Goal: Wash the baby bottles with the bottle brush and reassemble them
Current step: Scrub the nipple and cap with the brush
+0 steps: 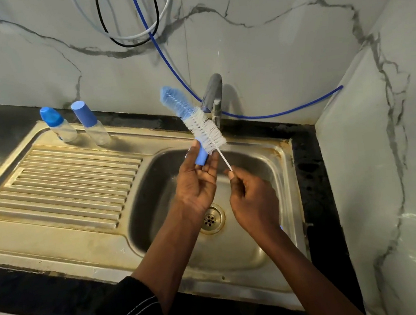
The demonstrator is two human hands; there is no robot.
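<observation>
Over the sink basin (267,241) my right hand (252,199) pinches the thin white wire handle of the bottle brush (192,118), whose blue and white bristles point up toward the tap. My left hand (196,181) holds a small blue cap (200,153) between thumb and fingers, right beside the white bristles. Two capped baby bottles stand at the back of the drainboard: one with a rounded blue cap (57,124), one with a tall blue cap (90,122).
A steel tap (213,97) rises behind the basin, with no water visibly running. The ribbed drainboard (63,182) lies to the left, the drain (212,218) in the basin floor. Blue, white and black hoses hang on the marble wall; a wall closes the right side.
</observation>
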